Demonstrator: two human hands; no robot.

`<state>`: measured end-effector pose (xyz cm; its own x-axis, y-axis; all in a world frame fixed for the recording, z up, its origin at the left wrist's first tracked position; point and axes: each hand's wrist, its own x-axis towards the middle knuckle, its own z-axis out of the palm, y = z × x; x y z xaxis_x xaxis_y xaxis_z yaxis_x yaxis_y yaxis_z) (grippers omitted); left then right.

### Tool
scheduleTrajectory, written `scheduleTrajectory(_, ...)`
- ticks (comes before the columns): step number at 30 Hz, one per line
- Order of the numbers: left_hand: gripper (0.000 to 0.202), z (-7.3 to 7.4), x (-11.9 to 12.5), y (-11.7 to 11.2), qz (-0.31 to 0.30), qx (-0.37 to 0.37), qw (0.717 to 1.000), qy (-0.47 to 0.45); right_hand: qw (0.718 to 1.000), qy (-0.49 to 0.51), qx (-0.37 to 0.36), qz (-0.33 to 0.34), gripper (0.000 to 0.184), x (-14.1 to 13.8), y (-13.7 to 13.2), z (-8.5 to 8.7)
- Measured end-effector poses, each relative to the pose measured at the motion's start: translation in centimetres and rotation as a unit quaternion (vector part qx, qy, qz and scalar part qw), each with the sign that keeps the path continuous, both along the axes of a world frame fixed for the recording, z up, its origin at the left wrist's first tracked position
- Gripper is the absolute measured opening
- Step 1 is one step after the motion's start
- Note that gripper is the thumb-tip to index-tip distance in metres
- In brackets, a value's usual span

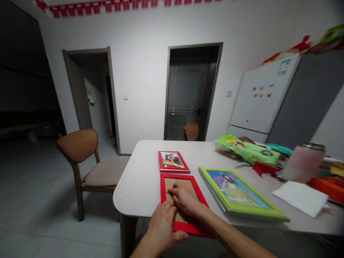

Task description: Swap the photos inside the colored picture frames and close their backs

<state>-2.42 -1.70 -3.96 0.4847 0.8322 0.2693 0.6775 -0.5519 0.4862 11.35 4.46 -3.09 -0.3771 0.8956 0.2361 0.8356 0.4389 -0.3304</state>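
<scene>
A red picture frame (167, 179) lies face down at the table's near edge, its brown backing board (189, 185) showing. Small metal clips sit along the inner rim of the frame. My left hand (163, 224) grips the frame's near left side, with the thumb at the front edge and fingers over the backing. Bent fingers of my right hand (185, 197) press together on the backing near its left rim, close to my left fingertips; what they pinch is hidden. Just beyond lies a second red frame (174, 170), face up with a photo of two people.
Green-edged picture frames (242, 193) lie stacked to the right on the white table (142, 168). Farther right are a green packet (249, 152), a pink tumbler (303, 163) and a white paper (301, 197). A wooden chair (80, 147) stands left of the table.
</scene>
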Motion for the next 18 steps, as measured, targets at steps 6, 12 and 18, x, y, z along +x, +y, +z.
scheduleTrajectory(6,0.061,0.3,0.1,0.0,0.000,0.002,1.000,-0.023,0.997,-0.046,0.034,0.055,0.022,-0.1,-0.1,-0.6)
scheduleTrajectory(12,0.058,0.2,0.0,-0.5,0.021,-0.007,1.000,0.005,0.999,0.012,0.027,-0.042,0.028,1.3,1.8,-0.2)
scheduleTrajectory(18,0.059,-0.5,-0.1,-0.6,0.025,-0.005,0.999,0.024,0.984,0.020,-0.004,-0.177,0.023,2.2,5.5,-0.8)
